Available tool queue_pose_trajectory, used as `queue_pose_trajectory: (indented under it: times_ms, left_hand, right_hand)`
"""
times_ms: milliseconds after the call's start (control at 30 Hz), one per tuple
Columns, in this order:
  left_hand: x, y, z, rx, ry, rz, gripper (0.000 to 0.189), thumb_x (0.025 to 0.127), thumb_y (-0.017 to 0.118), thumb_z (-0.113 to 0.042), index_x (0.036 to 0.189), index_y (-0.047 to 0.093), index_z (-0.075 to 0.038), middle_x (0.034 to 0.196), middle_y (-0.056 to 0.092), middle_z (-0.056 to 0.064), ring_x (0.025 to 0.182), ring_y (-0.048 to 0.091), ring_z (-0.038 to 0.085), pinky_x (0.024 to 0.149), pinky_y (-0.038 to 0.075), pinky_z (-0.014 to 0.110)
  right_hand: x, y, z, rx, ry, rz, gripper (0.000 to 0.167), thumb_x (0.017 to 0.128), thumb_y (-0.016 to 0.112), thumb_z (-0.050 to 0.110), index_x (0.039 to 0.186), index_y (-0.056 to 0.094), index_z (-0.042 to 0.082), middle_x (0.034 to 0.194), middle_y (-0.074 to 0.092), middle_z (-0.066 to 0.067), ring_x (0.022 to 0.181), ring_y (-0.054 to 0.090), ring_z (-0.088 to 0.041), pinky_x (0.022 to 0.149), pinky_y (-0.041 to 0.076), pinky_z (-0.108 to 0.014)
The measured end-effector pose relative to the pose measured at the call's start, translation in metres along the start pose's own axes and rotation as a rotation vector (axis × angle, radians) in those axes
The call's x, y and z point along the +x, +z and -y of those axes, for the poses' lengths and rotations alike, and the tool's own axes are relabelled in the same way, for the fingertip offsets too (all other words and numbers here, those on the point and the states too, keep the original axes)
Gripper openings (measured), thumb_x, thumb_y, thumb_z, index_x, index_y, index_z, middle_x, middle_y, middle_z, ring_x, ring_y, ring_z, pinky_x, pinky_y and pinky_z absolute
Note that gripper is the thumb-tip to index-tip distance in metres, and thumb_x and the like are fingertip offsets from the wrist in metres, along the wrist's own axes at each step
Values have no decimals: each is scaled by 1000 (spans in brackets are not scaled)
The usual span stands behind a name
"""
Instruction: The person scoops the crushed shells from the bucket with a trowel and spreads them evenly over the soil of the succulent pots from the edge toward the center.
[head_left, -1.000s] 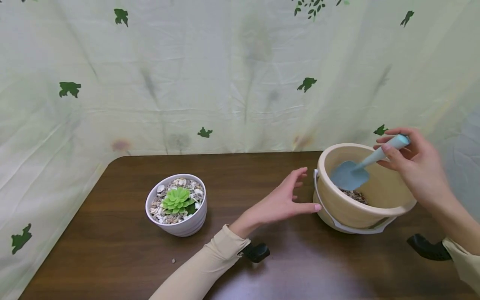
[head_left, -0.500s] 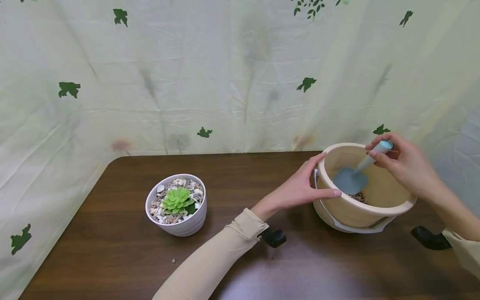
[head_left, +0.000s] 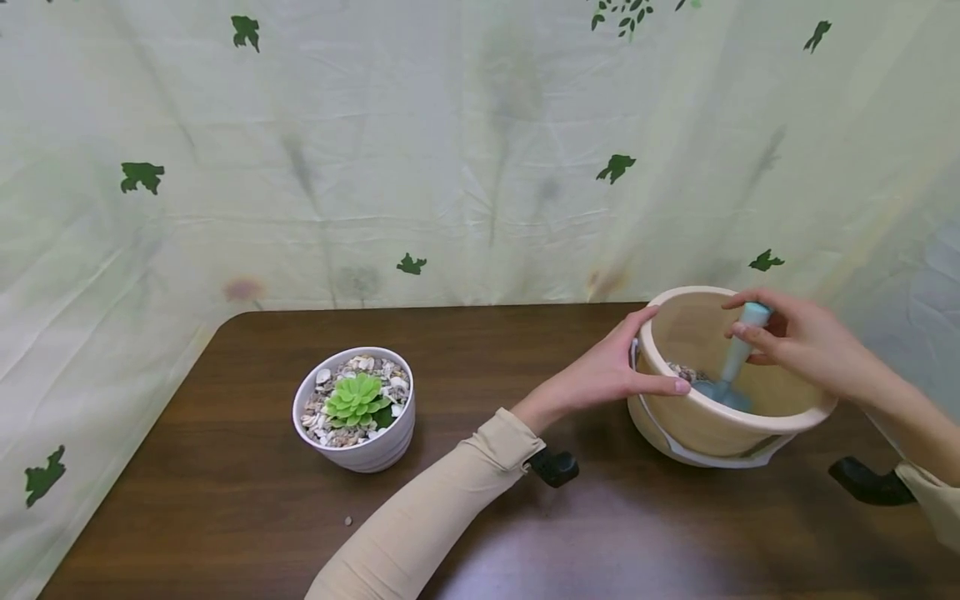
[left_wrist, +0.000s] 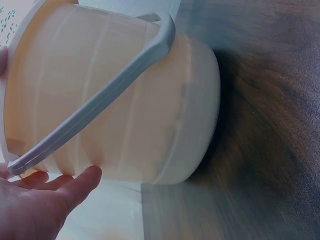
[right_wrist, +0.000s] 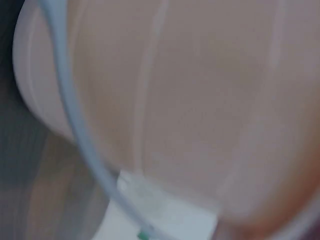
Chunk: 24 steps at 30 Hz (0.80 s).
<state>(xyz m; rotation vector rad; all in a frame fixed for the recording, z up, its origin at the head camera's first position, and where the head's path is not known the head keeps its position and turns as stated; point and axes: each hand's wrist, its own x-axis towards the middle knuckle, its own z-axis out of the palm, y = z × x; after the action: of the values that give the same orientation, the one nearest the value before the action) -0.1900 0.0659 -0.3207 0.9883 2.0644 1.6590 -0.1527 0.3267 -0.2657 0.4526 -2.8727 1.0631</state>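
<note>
In the head view, a cream bucket point(head_left: 708, 429) with a pale grey handle point(left_wrist: 90, 112) stands at the right of the table. My left hand point(head_left: 600, 371) holds it from the left, its thumb over the near rim and its fingers spread along the side. In the left wrist view those fingers point(left_wrist: 82, 185) lie against the outer wall. My right hand point(head_left: 806, 342) pinches the handle of a light blue trowel point(head_left: 738, 354) between thumb and fingers. The trowel stands nearly upright inside the bucket, its blade partly hidden by the near rim. Small pebbles point(head_left: 682, 371) show beside the blade.
To the left, a white pot point(head_left: 367, 456) holds a green succulent point(head_left: 355, 400) among pebbles and shells. One small pebble point(head_left: 348, 521) lies on the brown table point(head_left: 225, 467). A pale leaf-print curtain point(head_left: 450, 167) hangs behind the table.
My left hand has moved right, from beside the bucket onto its rim. My right hand has lowered the trowel, tipping it more upright, and its blade has gone down into the bucket.
</note>
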Motion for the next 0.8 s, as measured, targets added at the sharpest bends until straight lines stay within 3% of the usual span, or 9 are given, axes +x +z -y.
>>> queue_pose_trajectory:
  times_ms: [167, 400, 567, 800]
  left_hand:
    - [1, 2, 1, -18, -16, 11, 98, 79, 82, -25, 156, 22, -16, 148, 35, 2, 125, 43, 9, 101, 33, 21]
    - [0, 0, 4, -37, -20, 10, 98, 80, 82, -21, 156, 21, -17, 150, 32, 2, 126, 40, 11, 101, 33, 22]
    - [0, 0, 5, -9, -16, 21, 98, 81, 81, -23, 156, 20, -16, 151, 30, 2, 127, 38, 8, 102, 32, 22]
    - [0, 1, 4, -16, 12, 11, 97, 80, 82, -23, 156, 21, -15, 150, 31, 2, 129, 39, 11, 104, 29, 21]
  right_hand:
    - [5, 7, -1, 196, 142, 14, 37, 99, 60, 15, 122, 45, -9, 105, 64, -22, 80, 67, -14, 66, 57, -38]
    - [16, 7, -4, 467, 295, 15, 39, 103, 54, 20, 118, 39, -12, 96, 67, 3, 82, 69, -13, 73, 56, -35]
    - [12, 6, -3, 695, 304, -46, 31, 100, 57, 13, 113, 40, -10, 92, 69, -1, 77, 69, -18, 69, 57, -36]
    - [2, 2, -2, 867, 256, -156, 6, 99, 57, 5, 100, 56, 0, 88, 70, -6, 74, 70, -20, 65, 57, -37]
